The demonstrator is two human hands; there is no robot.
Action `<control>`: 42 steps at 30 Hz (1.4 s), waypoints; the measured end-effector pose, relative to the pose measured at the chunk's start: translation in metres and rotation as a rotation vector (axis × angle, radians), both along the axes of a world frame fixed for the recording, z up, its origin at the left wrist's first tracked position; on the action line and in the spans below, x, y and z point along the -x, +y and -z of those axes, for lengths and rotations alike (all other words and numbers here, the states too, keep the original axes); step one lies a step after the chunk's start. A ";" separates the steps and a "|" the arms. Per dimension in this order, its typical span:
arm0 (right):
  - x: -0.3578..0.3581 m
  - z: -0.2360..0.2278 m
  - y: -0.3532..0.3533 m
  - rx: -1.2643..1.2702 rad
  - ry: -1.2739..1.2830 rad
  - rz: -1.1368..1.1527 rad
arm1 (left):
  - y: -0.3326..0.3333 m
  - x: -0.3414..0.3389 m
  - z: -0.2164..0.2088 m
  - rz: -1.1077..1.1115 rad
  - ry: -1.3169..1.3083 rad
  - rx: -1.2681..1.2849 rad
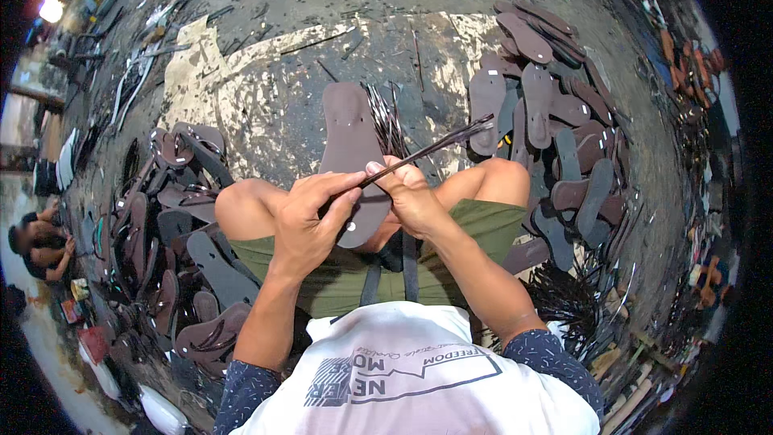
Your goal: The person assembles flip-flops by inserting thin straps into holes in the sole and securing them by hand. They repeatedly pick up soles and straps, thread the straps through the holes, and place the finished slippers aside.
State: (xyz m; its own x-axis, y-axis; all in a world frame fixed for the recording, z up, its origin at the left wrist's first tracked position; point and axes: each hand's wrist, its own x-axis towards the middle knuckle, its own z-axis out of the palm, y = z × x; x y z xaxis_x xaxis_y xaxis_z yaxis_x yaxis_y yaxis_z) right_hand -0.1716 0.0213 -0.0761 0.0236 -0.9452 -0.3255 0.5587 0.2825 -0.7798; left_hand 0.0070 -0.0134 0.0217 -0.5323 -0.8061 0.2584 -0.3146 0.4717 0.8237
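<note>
A dark brown sandal strap point(439, 145), long and thin, runs slantwise between my hands, its far end pointing up to the right. My left hand point(314, 205) pinches its near end between thumb and fingers. Further along, my right hand point(409, 193) grips the same strap with the thumb on top. Beneath both hands a brown sandal sole point(350, 125) lies lengthwise in front of me, its near end by my lap. A small pale spot shows near that end. Just right of the sole lies a bundle of dark straps point(386, 117), partly covered by my right hand and the held strap.
Brown and grey soles point(535, 105) are heaped at the right. Sandals with straps point(193, 149) pile up at the left. A thick bunch of dark straps point(568, 298) lies by my right elbow. Scraps litter the worn floor point(274, 72). Another person point(42, 243) sits at the far left.
</note>
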 end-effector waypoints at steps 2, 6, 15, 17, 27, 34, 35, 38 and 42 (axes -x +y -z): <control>-0.002 -0.005 0.003 -0.028 -0.084 -0.014 | 0.005 -0.006 0.004 0.022 0.095 -0.152; 0.000 -0.017 0.008 -0.030 -0.044 0.009 | -0.008 -0.017 0.004 0.331 -0.046 -0.012; 0.023 -0.049 -0.005 0.024 0.097 -0.284 | -0.031 -0.016 0.021 -0.583 1.105 -0.932; 0.025 -0.045 -0.013 0.100 0.101 -0.455 | -0.036 -0.013 0.037 -0.254 1.120 -1.124; 0.008 -0.002 0.015 0.120 0.047 -0.186 | -0.039 0.003 0.025 -0.046 0.908 -1.104; 0.006 0.012 0.053 -0.023 0.140 0.276 | -0.073 -0.040 0.044 -0.439 1.041 -0.844; 0.006 0.012 0.061 0.019 0.174 0.249 | -0.070 -0.039 0.042 -0.517 1.048 -0.783; 0.000 -0.013 0.031 0.386 0.425 0.354 | -0.062 -0.039 0.046 -0.500 1.031 -0.730; 0.010 -0.015 -0.023 0.097 0.149 0.497 | -0.033 -0.016 0.029 -0.414 0.997 -0.743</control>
State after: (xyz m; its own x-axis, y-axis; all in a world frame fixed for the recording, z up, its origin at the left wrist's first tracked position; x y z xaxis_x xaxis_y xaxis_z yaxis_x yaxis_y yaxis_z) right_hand -0.1821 -0.0020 -0.0611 -0.4749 -0.8566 -0.2017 0.4882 -0.0657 -0.8703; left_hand 0.0234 -0.0467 -0.0068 -0.0515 -0.9825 -0.1792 0.5665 -0.1765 0.8050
